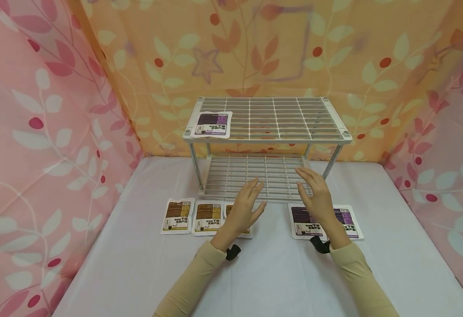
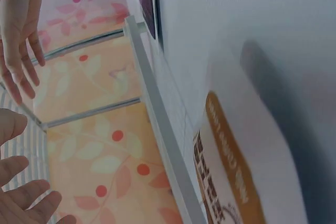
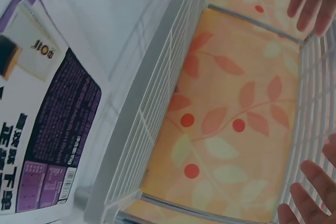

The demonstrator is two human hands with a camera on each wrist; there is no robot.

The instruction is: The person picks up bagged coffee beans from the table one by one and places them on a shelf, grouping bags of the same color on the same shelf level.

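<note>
My left hand [image 1: 245, 209] hovers with fingers extended in front of the white wire rack [image 1: 277, 141], holding nothing. Opposite it, my right hand [image 1: 316, 196] is also empty, its fingers spread loosely toward the rack. Beneath the left forearm and beside it lie three white packets with brown and gold labels, the leftmost packet [image 1: 178, 215] fully visible, the third partly hidden. Two purple-labelled packets lie under the right hand; its wrist covers part of the right packet [image 1: 348, 222]. Another purple packet [image 1: 212, 124] rests on the rack's upper shelf at the left front corner.
The rack has two tiers, with its lower shelf [image 1: 255, 176] close above the white tabletop [image 1: 271, 273]. Orange patterned cloth [image 1: 168, 88] hangs behind it, and pink patterned cloth [image 1: 49, 145] stands on both sides. A black wrist mount [image 1: 233, 252] sits at the left wrist.
</note>
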